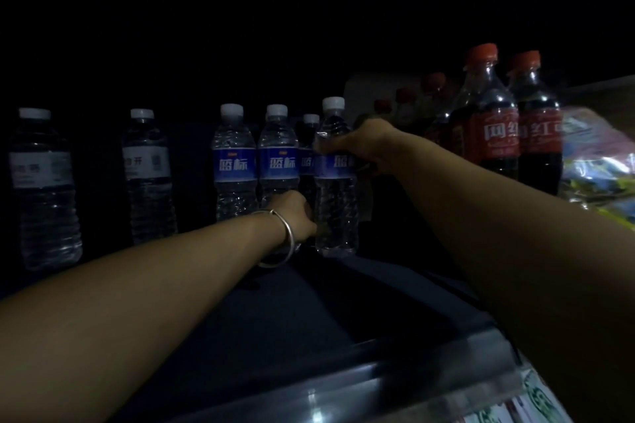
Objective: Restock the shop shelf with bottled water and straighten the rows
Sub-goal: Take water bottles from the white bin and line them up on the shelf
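A blue-label water bottle (pixel 335 178) is held by the right hand (pixel 369 146) up top and the left hand (pixel 295 216) down low, so it is set straight in its row on the shelf (pixel 343 302).

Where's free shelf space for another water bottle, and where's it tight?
Free: the gap between the two white-label bottles, the narrower gap before the blue-label group, and the bare shelf front up to the metal lip. Crowded: the blue-label cluster where the left hand and right hand work, and the cola bottles right of it.

upright blue-label water bottle (pixel 335 178) beside its row (pixel 256 161) on shelf (pixel 309 319).
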`<state>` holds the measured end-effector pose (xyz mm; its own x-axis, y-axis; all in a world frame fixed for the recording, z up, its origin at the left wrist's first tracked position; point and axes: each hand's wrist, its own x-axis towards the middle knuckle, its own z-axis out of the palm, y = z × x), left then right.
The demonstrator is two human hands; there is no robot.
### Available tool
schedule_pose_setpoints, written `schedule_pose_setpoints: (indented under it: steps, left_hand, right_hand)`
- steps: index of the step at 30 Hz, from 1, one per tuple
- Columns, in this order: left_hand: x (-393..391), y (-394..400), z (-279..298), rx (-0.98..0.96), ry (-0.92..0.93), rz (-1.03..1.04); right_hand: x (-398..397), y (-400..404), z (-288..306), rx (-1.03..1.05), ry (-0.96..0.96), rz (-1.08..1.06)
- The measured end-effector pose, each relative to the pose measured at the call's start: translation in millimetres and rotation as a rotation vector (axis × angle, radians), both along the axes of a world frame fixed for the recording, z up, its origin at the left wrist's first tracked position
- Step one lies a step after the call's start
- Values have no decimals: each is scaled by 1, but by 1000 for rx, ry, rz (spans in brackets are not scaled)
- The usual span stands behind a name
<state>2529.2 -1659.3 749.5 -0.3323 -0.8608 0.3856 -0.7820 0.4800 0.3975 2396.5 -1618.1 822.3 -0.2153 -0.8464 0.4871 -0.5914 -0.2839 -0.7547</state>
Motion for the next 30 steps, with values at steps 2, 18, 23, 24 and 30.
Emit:
schedule_pose_setpoints:
  steps: [2,18,23,24,30]
  left_hand:
    - [-1,0,0,9,7,-7]
    - [11,-7,1,39,-20,-49]
    - [16,-9,3,90,-19,-90]
    - [17,-9,3,96,-20,-99]
    - [22,-3,4,97,-40,-125]
  right_hand:
    - [5,2,1,27,46,-23]
    - [20,-14,-15,221,-16,-42]
    - [25,-25,-19,173,-32,-82]
    - [26,-27,-19,162,-27,-87]
    - [27,-32,-24,116,-32,-103]
